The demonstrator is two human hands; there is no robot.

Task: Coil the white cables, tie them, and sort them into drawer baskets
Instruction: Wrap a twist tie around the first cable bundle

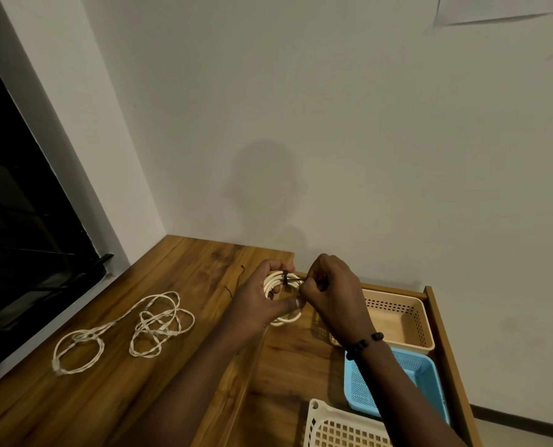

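Note:
My left hand (262, 301) grips a coiled white cable (280, 282) above the wooden table's right part. A dark tie (285, 278) wraps round the coil's top. My right hand (330, 285) pinches the tie's free end just right of the coil. A loose white cable (159, 321) lies tangled on the table (107, 398) to the left. In the open drawer at right sit a beige basket (407, 317), a blue basket (397, 382) and a white basket (343, 427).
Two thin dark ties (236, 282) lie on the table behind my left hand. A dark window (20, 221) fills the left side. The drawer's wooden wall (446, 350) runs along the right. A plain wall stands behind.

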